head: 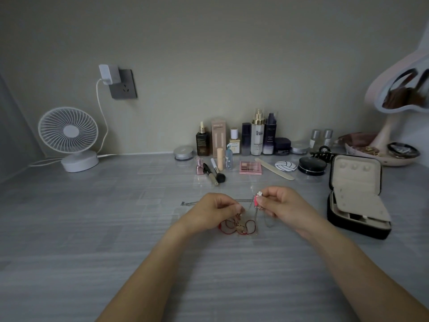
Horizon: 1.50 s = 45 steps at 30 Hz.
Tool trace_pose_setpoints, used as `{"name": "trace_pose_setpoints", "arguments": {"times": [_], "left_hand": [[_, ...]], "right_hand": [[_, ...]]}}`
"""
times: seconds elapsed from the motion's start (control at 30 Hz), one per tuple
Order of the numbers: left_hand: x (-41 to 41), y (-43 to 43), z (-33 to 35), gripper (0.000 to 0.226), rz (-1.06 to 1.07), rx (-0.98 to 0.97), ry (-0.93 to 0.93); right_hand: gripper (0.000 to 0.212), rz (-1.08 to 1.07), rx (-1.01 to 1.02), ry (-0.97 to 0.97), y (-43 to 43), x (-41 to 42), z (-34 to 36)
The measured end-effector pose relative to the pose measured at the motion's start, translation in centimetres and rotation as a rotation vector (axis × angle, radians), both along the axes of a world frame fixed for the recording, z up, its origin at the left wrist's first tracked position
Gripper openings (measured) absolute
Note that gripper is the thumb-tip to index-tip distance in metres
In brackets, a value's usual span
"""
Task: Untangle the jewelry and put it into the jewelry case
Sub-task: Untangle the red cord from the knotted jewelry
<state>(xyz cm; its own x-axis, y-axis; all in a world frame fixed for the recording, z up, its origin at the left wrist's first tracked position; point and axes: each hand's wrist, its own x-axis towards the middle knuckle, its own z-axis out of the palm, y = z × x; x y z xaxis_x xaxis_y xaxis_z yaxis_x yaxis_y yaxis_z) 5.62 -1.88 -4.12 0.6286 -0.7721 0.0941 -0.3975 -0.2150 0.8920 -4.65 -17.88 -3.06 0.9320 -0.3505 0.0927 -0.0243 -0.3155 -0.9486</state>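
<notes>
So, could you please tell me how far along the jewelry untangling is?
Done: only the black, beige-lined jewelry case stands open. In hand: left hand pinches the red-cord-and-gold tangle, right hand a pink charm on silver chain. Left: separating and packing everything.

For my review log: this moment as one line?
phase: untangling | left hand: pinches tangle | right hand: pinches pink charm | case: open

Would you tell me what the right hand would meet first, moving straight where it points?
The right hand points leftward; it would likely meet the left hand first, though depth is unclear.
</notes>
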Motion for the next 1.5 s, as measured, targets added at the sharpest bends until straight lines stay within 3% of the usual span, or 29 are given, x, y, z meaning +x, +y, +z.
{"name": "trace_pose_setpoints", "arguments": {"times": [0.2,0.47,0.6,0.8,1.07,1.5], "left_hand": [[0.0,0.0,0.3,0.017,0.037,-0.069,0.062],[-0.1,0.0,0.2,0.008,0.047,0.053,0.044],[-0.1,0.1,0.2,0.004,0.052,0.064,0.016],[-0.5,0.2,1.1,0.017,0.074,-0.017,0.045],[-0.6,0.2,1.3,0.017,0.073,-0.132,0.123],[-0.4,0.1,0.7,0.009,0.072,-0.055,0.120]], "right_hand": [[0.016,-0.016,-0.089,0.013,0.4,0.0,-0.1],[0.016,0.023,0.281,-0.280,-0.1,-0.1,0.5],[0.004,0.066,0.459,-0.359,-0.2,-0.1,0.8],[0.020,-0.006,0.045,-0.145,0.3,0.0,0.3],[0.017,0.011,-0.044,-0.078,0.9,0.0,-0.1],[0.020,-0.058,0.450,-0.380,0.2,0.1,0.7]]}}
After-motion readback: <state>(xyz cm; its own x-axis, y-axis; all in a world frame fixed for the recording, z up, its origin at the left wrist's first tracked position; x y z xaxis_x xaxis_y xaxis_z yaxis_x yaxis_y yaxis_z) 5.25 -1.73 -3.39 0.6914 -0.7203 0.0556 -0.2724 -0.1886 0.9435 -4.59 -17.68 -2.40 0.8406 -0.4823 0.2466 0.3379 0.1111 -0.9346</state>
